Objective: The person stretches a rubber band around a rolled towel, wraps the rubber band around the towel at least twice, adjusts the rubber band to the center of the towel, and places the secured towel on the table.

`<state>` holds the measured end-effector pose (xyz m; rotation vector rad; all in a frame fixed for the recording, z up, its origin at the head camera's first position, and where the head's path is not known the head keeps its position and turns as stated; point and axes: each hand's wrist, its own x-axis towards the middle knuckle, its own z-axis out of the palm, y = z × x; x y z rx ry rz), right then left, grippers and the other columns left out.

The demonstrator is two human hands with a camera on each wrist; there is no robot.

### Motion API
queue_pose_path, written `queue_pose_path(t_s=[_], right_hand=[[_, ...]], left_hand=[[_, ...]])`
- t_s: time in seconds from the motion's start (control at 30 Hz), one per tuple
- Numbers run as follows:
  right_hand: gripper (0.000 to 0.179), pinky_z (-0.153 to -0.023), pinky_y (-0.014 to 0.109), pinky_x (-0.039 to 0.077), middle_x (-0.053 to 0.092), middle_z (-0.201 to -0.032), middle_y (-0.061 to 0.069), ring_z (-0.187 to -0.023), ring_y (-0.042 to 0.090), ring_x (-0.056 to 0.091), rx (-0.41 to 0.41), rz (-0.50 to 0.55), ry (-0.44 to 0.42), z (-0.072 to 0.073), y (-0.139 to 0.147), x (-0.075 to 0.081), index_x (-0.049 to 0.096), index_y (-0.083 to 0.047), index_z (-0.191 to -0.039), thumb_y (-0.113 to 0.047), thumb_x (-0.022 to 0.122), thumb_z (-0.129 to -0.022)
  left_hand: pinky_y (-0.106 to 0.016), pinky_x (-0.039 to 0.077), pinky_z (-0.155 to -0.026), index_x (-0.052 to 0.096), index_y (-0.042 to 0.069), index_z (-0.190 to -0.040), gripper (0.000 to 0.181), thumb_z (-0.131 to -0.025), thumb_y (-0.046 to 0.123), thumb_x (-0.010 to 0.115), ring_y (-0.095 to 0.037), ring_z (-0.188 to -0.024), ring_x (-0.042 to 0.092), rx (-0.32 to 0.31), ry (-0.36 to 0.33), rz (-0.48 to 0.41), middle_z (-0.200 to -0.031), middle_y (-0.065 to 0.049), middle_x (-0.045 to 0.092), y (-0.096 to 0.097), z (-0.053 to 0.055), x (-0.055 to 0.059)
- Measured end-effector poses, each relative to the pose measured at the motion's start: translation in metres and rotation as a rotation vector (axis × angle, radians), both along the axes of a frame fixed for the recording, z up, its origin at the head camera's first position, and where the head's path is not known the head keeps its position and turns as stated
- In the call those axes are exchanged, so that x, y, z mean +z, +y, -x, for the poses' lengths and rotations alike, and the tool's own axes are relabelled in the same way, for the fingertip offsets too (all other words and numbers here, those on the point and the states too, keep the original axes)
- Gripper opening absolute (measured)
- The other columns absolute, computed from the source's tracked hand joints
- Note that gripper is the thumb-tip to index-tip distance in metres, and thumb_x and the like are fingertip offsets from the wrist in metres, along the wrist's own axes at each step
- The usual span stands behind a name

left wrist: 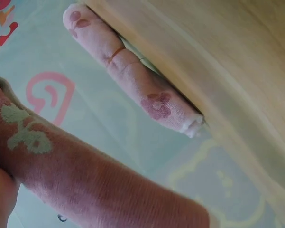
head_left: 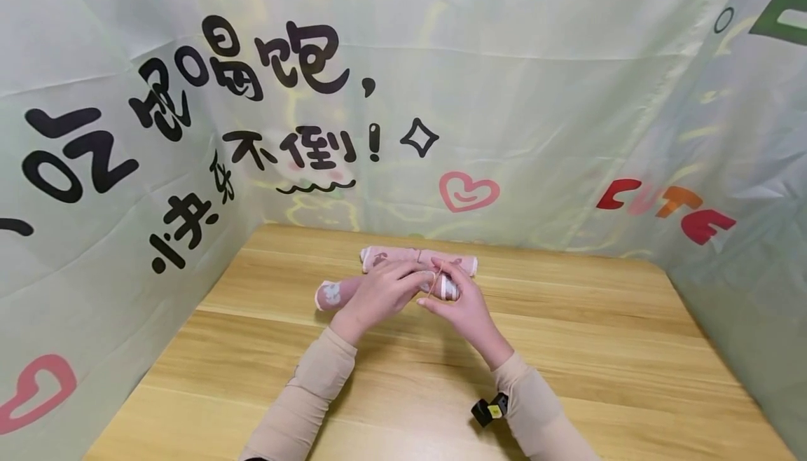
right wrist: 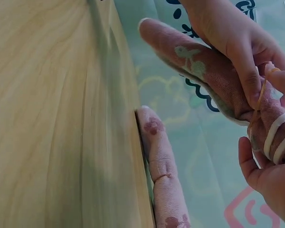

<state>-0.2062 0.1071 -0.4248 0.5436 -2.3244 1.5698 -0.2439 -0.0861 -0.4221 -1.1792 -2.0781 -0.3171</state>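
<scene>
Both hands work at a rolled pink towel (head_left: 345,293) with pale flower prints and white-striped end, lifted above the table. My left hand (head_left: 386,291) grips the roll near its middle, thumb and fingers round it. A thin orange rubber band (right wrist: 262,95) loops about the roll close to those fingers. With spread thumb and fingers, my right hand (head_left: 465,305) holds the band stretched beside the striped end. In the left wrist view the held towel (left wrist: 99,175) fills the lower part, and the left hand is mostly cut off.
Behind lies a second rolled pink towel (left wrist: 137,80), a brown band round its middle, near the far edge of the wooden table (head_left: 599,349). Printed cloth walls (head_left: 536,111) enclose the back and sides. A small black device (head_left: 489,410) sits at the right wrist.
</scene>
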Motion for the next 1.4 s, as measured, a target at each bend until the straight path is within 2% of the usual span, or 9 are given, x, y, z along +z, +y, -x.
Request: queue_pose_path(t_s=[0.2,0.33,0.6,0.7,0.8,0.93,1.1,1.4], right_hand=[[0.048,-0.080,0.025,0.049,0.065,-0.113,0.009,-0.093,0.013,0.056,0.006,-0.029,0.072,0.002,-0.001,-0.003,0.065,-0.010,-0.114,-0.012,0.086,-0.071],[0.045,-0.077,0.023,0.049,0.064,-0.112,0.009,-0.091,0.009,0.054,0.016,-0.009,0.067,0.003,0.000,-0.006,0.064,-0.010,-0.112,-0.012,0.085,-0.072],[0.044,-0.065,0.019,0.053,0.053,-0.104,0.008,-0.085,0.008,0.053,0.107,0.231,-0.074,0.002,0.001,-0.006,0.057,-0.001,-0.117,0.000,0.077,-0.079],[0.044,-0.066,0.017,0.052,0.051,-0.104,0.007,-0.086,0.006,0.052,0.123,0.259,-0.057,0.004,0.001,-0.006,0.055,0.003,-0.119,0.003,0.075,-0.080],[0.044,-0.072,0.015,0.052,0.051,-0.110,0.003,-0.091,0.004,0.053,0.125,0.282,-0.027,0.006,0.002,-0.007,0.053,0.007,-0.120,0.007,0.072,-0.081],[0.046,-0.079,0.014,0.051,0.056,-0.111,-0.007,-0.095,0.001,0.057,0.103,0.295,-0.004,0.008,0.004,-0.008,0.051,0.007,-0.122,0.010,0.070,-0.081],[0.048,-0.077,0.015,0.052,0.058,-0.109,-0.012,-0.093,-0.001,0.059,0.101,0.280,0.026,0.009,0.008,-0.007,0.052,0.008,-0.124,0.011,0.070,-0.080],[0.052,-0.076,0.018,0.053,0.056,-0.115,-0.016,-0.102,-0.004,0.057,0.142,0.239,0.039,0.013,0.013,-0.010,0.048,0.006,-0.127,0.011,0.070,-0.080]], left_hand=[[-0.034,0.053,-0.089,0.063,0.013,-0.115,0.030,-0.087,0.018,0.072,-0.014,-0.104,0.067,0.030,-0.001,-0.041,-0.108,0.001,0.071,-0.001,-0.002,-0.001],[-0.033,0.054,-0.088,0.062,0.012,-0.113,0.029,-0.086,0.017,0.072,-0.015,-0.100,0.069,0.028,0.008,-0.063,-0.104,0.000,0.072,-0.001,-0.003,0.000],[-0.032,0.055,-0.083,0.061,0.010,-0.112,0.029,-0.087,0.018,0.072,-0.015,-0.089,0.069,0.014,-0.059,-0.110,-0.098,-0.001,0.072,-0.002,-0.002,0.005],[-0.033,0.055,-0.085,0.060,0.010,-0.114,0.030,-0.088,0.019,0.071,-0.016,-0.094,0.069,0.021,-0.086,-0.108,-0.101,-0.001,0.072,-0.003,-0.002,0.007],[-0.034,0.054,-0.087,0.060,0.012,-0.117,0.032,-0.088,0.021,0.071,-0.016,-0.097,0.069,0.026,-0.098,-0.116,-0.104,-0.001,0.072,-0.004,-0.002,0.007],[-0.035,0.053,-0.086,0.060,0.013,-0.118,0.034,-0.088,0.024,0.071,-0.015,-0.100,0.069,0.031,-0.082,-0.135,-0.107,-0.002,0.073,-0.004,-0.001,0.007],[-0.034,0.051,-0.086,0.060,0.014,-0.119,0.034,-0.088,0.027,0.071,-0.015,-0.102,0.069,0.040,-0.059,-0.151,-0.111,-0.002,0.073,-0.004,0.000,0.008],[-0.033,0.049,-0.090,0.059,0.014,-0.124,0.041,-0.087,0.025,0.073,-0.016,-0.103,0.069,0.046,-0.052,-0.169,-0.111,-0.003,0.073,-0.005,-0.001,0.011]])
